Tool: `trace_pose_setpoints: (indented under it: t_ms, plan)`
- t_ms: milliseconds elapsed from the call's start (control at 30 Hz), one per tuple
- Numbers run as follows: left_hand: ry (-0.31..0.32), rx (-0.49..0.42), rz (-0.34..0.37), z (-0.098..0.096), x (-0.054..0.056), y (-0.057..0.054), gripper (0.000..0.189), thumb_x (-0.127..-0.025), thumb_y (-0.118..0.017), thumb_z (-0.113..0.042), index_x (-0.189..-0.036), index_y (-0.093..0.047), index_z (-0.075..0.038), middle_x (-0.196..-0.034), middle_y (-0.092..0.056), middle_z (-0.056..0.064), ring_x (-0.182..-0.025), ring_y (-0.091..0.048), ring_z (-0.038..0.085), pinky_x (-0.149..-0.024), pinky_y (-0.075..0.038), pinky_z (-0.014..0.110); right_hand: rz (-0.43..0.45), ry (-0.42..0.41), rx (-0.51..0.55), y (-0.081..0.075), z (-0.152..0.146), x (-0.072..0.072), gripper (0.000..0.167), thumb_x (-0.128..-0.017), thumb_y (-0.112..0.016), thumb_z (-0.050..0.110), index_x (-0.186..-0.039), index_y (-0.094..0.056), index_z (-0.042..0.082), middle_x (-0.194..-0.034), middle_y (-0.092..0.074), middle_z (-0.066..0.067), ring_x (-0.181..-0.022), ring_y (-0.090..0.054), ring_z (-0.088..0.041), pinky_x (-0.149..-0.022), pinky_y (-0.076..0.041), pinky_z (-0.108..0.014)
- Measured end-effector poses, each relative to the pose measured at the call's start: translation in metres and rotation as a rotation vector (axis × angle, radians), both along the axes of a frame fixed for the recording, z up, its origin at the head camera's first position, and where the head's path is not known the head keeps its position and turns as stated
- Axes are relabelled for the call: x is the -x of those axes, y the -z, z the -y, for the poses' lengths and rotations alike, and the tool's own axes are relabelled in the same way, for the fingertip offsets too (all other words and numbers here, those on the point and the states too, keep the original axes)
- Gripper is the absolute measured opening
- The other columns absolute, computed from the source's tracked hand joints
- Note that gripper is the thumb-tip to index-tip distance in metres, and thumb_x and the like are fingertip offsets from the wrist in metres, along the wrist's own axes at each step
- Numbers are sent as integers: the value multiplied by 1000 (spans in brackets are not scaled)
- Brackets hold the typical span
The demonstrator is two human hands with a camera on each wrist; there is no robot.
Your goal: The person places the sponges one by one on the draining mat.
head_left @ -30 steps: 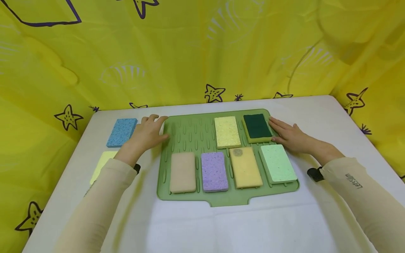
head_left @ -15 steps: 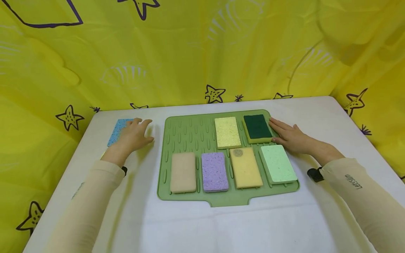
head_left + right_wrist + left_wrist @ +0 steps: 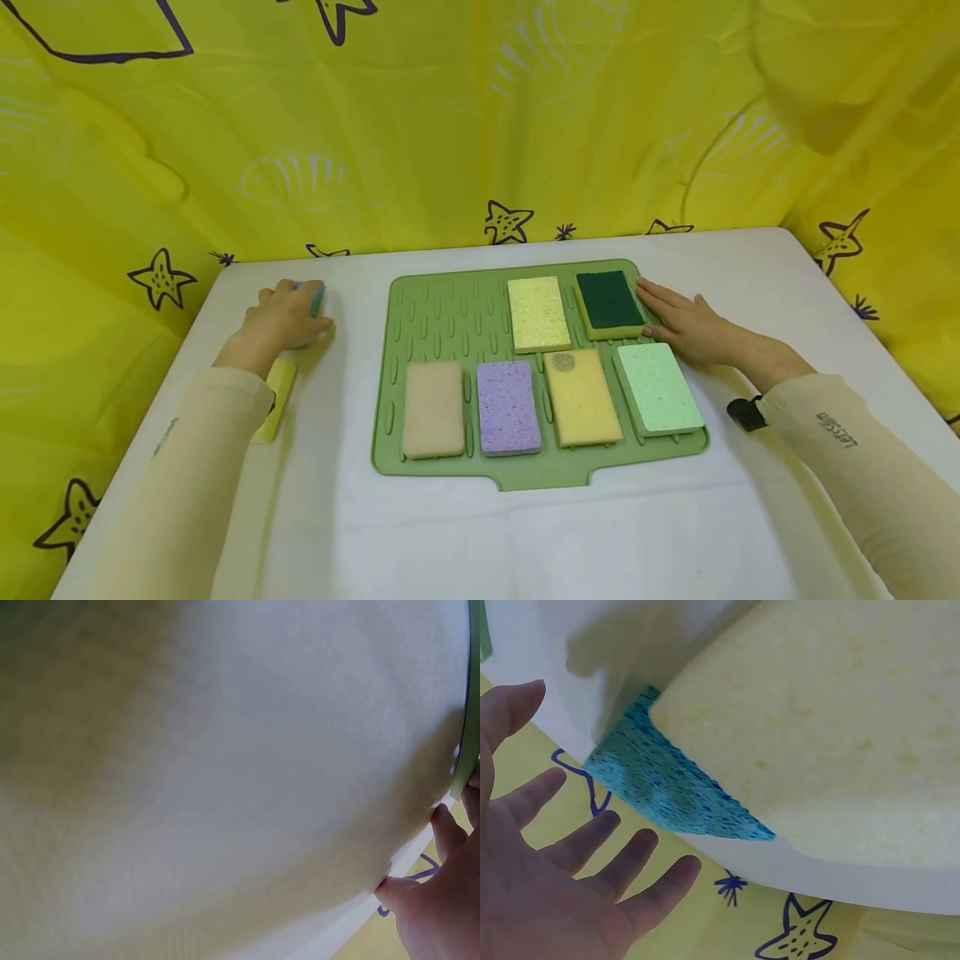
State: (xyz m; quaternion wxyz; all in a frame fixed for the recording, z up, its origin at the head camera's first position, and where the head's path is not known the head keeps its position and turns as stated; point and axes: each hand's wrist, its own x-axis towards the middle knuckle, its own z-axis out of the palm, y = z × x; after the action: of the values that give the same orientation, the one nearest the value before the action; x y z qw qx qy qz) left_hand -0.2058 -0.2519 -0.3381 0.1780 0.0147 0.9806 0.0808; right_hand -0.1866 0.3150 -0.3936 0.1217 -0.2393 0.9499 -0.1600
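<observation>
My left hand point(image 3: 276, 315) is over the blue sponge point(image 3: 318, 302) at the table's left, hiding most of it in the head view. In the left wrist view its fingers are spread above the blue sponge point(image 3: 667, 791), and a pale yellow sponge point(image 3: 832, 735) fills much of the picture. That yellow sponge point(image 3: 277, 398) lies partly under my left forearm in the head view. My right hand point(image 3: 686, 323) rests with straight fingers at the right edge of the green mat point(image 3: 427, 321), beside a yellow sponge with a dark green scouring top point(image 3: 609, 300).
On the mat lie a light yellow sponge point(image 3: 538, 314), a beige sponge point(image 3: 434, 408), a purple sponge point(image 3: 508, 408), a tan sponge point(image 3: 583, 400) and a mint green sponge point(image 3: 658, 389). The white table point(image 3: 420, 533) ends at a yellow curtain point(image 3: 420, 125) behind.
My left hand has moved left from the mat's upper left corner to over the blue sponge. The right hand and the sponges on the mat have stayed in place.
</observation>
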Motion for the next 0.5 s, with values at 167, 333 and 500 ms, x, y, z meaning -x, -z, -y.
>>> trace_pose_setpoints:
  t_ms: [167, 333, 500]
  plan:
    - [-46, -33, 47, 5, 1, -1, 75, -99, -53, -38, -158, -14, -12, -153, -8, 40, -132, -20, 63, -97, -33, 78, 7, 2, 1, 0, 0, 0, 68, -105, -47, 29, -157, -16, -2, -164, -11, -23, -147, -17, -50, -105, -7, -82]
    - [-62, -48, 82, 7, 3, -1, 77, -100, -51, -37, -160, -7, -15, -155, 2, 39, -133, -15, 66, -96, -31, 81, 20, 7, 14, -2, 1, -1, 68, -105, -47, 29, -157, -16, -2, -164, -10, -23, -147, -15, -50, -106, -5, -82]
    - [-71, -52, 95, 7, 4, 0, 77, -101, -50, -35, -160, -4, -16, -157, 9, 37, -136, -7, 69, -99, -24, 83, 21, 9, 12, -2, 1, -1, 68, -105, -47, 28, -157, -16, -2, -165, -9, -22, -148, -14, -50, -106, -4, -81]
